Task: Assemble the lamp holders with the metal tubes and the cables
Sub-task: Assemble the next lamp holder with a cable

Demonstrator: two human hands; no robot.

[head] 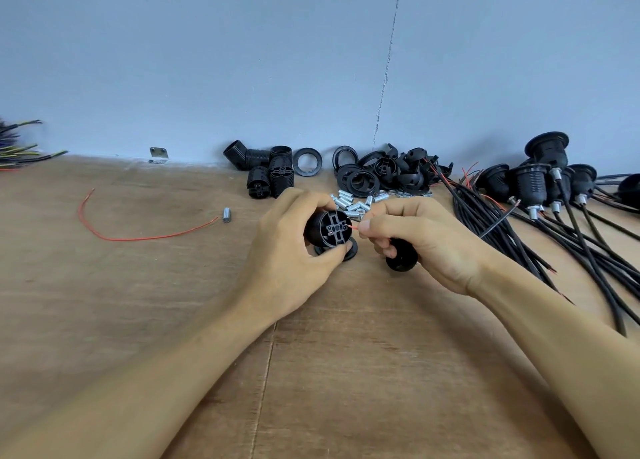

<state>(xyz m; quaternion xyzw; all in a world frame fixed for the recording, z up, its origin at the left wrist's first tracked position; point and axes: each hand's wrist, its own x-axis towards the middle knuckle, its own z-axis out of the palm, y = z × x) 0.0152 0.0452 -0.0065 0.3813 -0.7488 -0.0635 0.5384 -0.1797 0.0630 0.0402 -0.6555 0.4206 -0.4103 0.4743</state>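
Observation:
My left hand grips a black lamp holder with its terminal end turned toward me. My right hand pinches a thin red wire at the holder's terminal, and its lower fingers close around a black cap. A black cable runs out from behind that hand to the right. Behind the hands lies a pile of short metal tubes. A black ring lies on the table under the holder.
On the wooden table: loose holder bodies, rings and caps, a cable bundle, assembled holders at right, a loose red wire and one tube at left. A blue wall stands behind.

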